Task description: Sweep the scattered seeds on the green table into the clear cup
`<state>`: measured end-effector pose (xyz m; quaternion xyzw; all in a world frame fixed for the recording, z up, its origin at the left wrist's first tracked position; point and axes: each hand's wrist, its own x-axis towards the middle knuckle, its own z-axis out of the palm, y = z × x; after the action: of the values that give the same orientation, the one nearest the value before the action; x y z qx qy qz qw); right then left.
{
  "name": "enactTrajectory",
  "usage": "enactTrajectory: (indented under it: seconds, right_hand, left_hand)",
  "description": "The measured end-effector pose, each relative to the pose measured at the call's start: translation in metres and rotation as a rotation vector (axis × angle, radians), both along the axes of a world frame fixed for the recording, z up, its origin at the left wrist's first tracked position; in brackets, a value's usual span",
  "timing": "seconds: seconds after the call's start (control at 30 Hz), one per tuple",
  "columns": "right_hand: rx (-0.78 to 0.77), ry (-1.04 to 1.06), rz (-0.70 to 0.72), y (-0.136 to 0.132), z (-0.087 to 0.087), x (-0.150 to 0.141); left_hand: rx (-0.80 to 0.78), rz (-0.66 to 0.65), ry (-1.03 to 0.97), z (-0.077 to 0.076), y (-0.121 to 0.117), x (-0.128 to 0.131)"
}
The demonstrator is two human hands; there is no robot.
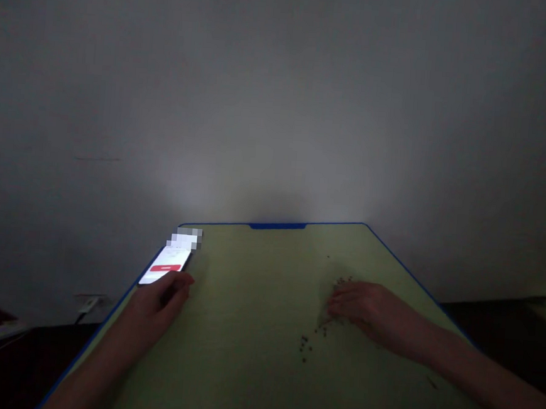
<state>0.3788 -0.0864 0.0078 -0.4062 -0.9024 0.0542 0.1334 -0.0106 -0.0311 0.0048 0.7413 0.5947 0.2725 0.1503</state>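
A lit phone (167, 264) with a white screen and a red bar lies at the left edge of a pale green table (256, 291) with blue trim. My left hand (164, 297) reaches to the phone's near end, fingers bent and the fingertips touching it. My right hand (364, 306) rests palm down on the table's right side, fingers stretched out and pointing left. Several tiny dark beads or seeds (312, 341) are scattered around and in front of that hand; some may lie under it.
The room is dim, with a plain grey wall (281, 104) close behind the table. A wall socket with a plug (89, 303) and a white cable (3, 331) sit low on the left. Dark floor shows on both sides of the table.
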Motion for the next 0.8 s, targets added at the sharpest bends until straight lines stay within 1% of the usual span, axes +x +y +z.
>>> enactTrajectory:
  seconds: [0.03,0.1,0.17,0.23,0.3,0.33,0.4,0.43,0.5,0.67,0.8]
  right_hand:
    - [0.027,-0.018,-0.025,0.004,0.002,0.004]
    - [0.109,-0.057,-0.119,0.021,0.007,0.012]
    - [0.188,-0.095,-0.251,0.048,0.01,0.018]
    - [0.196,-0.111,-0.352,0.076,0.01,0.022]
    - [0.199,-0.114,-0.404,0.099,0.006,0.023]
    - [0.197,-0.116,-0.412,0.106,0.003,0.022]
    - [0.185,-0.127,-0.393,0.11,-0.004,0.018]
    - [0.177,-0.131,-0.368,0.106,-0.007,0.016]
    - [0.159,-0.136,-0.312,0.089,-0.013,0.013]
    - [0.14,-0.113,-0.21,0.023,-0.02,0.014]
    - [0.103,-0.087,-0.187,-0.025,-0.019,0.011]
  left_hand:
    - [-0.001,0.003,0.0,-0.001,0.001,-0.001]
    - [-0.006,0.018,-0.003,-0.002,0.003,-0.002]
    - [-0.019,0.035,0.007,-0.003,0.005,-0.004]
    - [-0.031,0.045,0.021,-0.003,0.006,-0.005]
    - [-0.042,0.045,0.033,-0.002,0.006,-0.006]
    - [-0.047,0.042,0.038,-0.001,0.006,-0.006]
    - [-0.052,0.042,0.043,0.0,0.006,-0.006]
    - [-0.052,0.048,0.042,0.001,0.005,-0.005]
    - [-0.059,0.07,0.033,0.004,0.003,-0.004]
    - [-0.069,0.093,0.019,0.011,-0.003,0.001]
    - [-0.043,0.111,0.01,0.012,-0.004,0.002]
